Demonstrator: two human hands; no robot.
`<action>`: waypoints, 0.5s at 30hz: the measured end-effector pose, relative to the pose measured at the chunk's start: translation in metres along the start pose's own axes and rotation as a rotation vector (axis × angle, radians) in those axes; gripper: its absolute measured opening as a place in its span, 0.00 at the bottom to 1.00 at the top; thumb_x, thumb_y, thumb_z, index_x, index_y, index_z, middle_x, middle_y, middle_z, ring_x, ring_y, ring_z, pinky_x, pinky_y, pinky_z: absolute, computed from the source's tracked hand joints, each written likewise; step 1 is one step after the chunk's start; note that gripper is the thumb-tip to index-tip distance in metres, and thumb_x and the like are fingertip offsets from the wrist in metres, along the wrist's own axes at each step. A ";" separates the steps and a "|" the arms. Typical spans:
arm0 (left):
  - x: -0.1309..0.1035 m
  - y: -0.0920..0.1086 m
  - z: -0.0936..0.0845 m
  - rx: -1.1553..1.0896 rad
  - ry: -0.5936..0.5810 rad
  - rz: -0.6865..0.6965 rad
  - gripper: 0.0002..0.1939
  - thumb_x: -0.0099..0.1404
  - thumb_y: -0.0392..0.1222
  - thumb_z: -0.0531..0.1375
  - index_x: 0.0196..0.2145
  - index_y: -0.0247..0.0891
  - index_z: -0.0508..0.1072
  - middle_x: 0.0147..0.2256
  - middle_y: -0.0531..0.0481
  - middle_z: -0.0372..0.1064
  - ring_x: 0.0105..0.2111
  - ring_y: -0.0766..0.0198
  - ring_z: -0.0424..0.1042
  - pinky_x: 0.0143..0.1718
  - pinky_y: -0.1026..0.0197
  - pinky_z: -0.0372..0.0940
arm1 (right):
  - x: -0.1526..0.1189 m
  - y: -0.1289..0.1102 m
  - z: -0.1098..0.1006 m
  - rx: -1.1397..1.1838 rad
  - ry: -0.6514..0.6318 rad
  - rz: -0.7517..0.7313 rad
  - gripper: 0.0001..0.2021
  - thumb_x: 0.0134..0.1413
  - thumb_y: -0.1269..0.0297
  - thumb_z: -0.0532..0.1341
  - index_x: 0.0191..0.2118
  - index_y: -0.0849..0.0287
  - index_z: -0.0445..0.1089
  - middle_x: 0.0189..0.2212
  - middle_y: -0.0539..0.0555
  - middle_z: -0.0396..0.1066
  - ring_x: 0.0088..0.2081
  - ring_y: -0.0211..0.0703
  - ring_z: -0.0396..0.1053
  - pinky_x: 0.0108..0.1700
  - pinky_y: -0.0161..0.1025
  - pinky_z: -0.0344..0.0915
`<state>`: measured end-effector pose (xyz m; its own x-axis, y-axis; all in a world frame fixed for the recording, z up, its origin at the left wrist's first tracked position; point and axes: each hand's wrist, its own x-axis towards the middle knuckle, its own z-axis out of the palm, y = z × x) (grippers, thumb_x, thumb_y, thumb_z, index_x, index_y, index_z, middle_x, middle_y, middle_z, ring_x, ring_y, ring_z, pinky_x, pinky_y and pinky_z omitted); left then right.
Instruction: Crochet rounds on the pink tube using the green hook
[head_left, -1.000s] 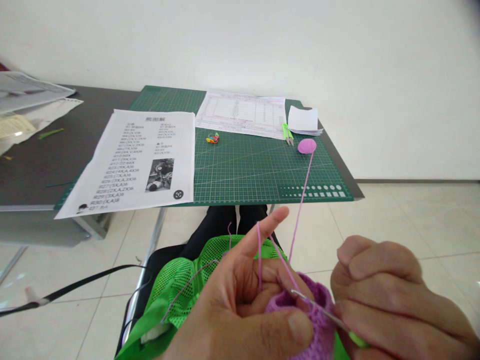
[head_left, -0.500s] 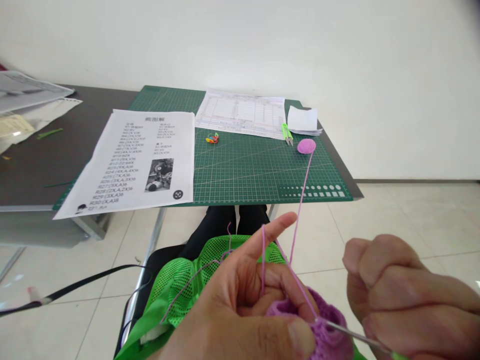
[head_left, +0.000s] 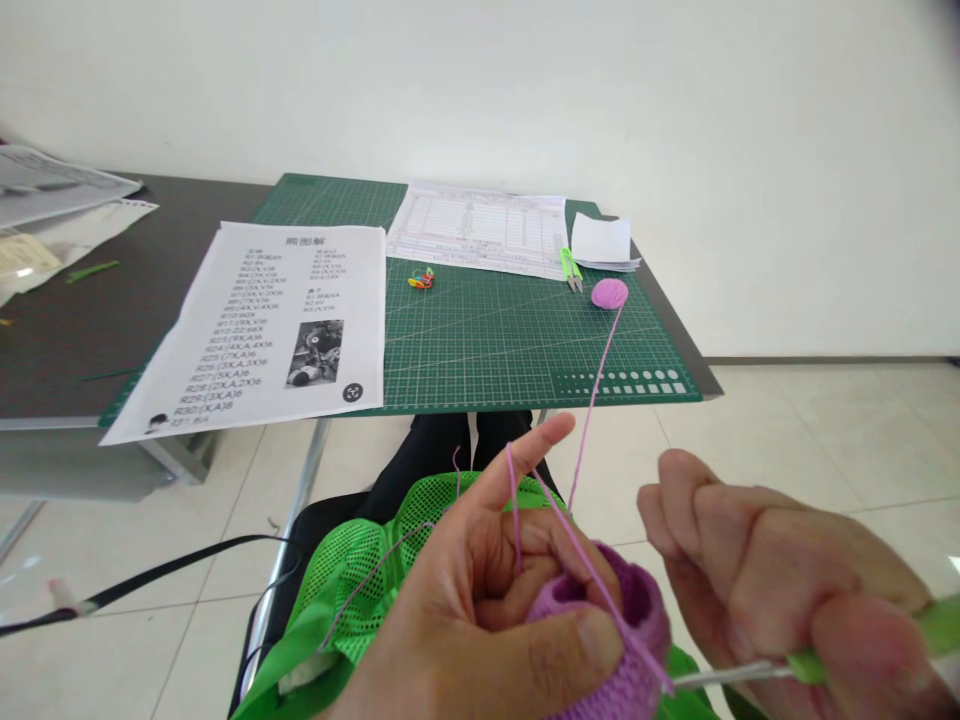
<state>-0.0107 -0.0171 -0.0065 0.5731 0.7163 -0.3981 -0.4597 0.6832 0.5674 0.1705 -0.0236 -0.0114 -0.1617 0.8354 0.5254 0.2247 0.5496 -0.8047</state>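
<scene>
The left hand (head_left: pixel 465 610) pinches the pink crochet piece (head_left: pixel 615 695) between thumb and curled fingers; its index finger is extended, with the yarn (head_left: pixel 561 520) looped over it. The right hand (head_left: pixel 780 570) is closed around the green handle of the hook (head_left: pixel 739 674). The crochet piece is located above the green mesh cloth (head_left: pixel 360 560), its hollow rim facing up.

Change from the earlier frames: one second ago, the hook tip pointed up and left beside the rim; half a second ago, the shaft sloped down to the right. Now the shaft lies nearly level, and its handle end is raised to the right. The right hand has rolled, exposing more of the handle. The hook meets the right side of the piece at the end of the taut strand; whether the tip is inside a stitch cannot be determined.

Unchanged: the pink ball (head_left: pixel 610 293) rests on the cutting mat (head_left: pixel 480 340) near the scissors (head_left: pixel 571 270). The printed sheet (head_left: pixel 262 330) remains left of the colored clips (head_left: pixel 421 279).
</scene>
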 end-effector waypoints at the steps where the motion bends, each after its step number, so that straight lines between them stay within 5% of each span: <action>1: -0.001 -0.002 0.001 -0.009 0.005 0.028 0.41 0.57 0.35 0.75 0.64 0.55 0.67 0.28 0.56 0.74 0.24 0.74 0.59 0.25 0.69 0.50 | 0.000 0.000 0.005 0.043 0.032 0.005 0.25 0.71 0.52 0.52 0.22 0.56 0.55 0.14 0.43 0.52 0.18 0.33 0.55 0.24 0.38 0.61; 4: -0.004 -0.008 0.003 -0.065 -0.016 0.076 0.38 0.60 0.33 0.72 0.63 0.56 0.68 0.29 0.57 0.74 0.23 0.76 0.60 0.25 0.71 0.51 | -0.001 0.002 0.016 -0.071 0.159 -0.087 0.23 0.71 0.53 0.54 0.23 0.57 0.60 0.16 0.44 0.54 0.19 0.33 0.56 0.24 0.39 0.59; 10: -0.008 -0.012 0.000 0.024 0.064 0.117 0.38 0.62 0.36 0.71 0.64 0.63 0.66 0.32 0.54 0.77 0.25 0.73 0.62 0.29 0.70 0.58 | 0.010 0.003 0.011 -0.417 0.015 -0.335 0.13 0.69 0.59 0.58 0.37 0.64 0.70 0.24 0.50 0.71 0.27 0.37 0.68 0.30 0.40 0.68; 15: -0.004 -0.016 0.005 -0.045 0.110 0.166 0.35 0.63 0.36 0.71 0.62 0.61 0.68 0.34 0.55 0.76 0.30 0.71 0.69 0.34 0.70 0.64 | 0.007 0.010 0.018 -0.268 0.112 -0.206 0.16 0.73 0.63 0.50 0.35 0.60 0.69 0.23 0.49 0.68 0.25 0.36 0.66 0.31 0.42 0.65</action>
<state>-0.0025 -0.0318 -0.0107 0.4104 0.8293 -0.3791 -0.5728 0.5580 0.6004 0.1543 -0.0128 -0.0212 -0.1269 0.6949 0.7079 0.4445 0.6778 -0.5857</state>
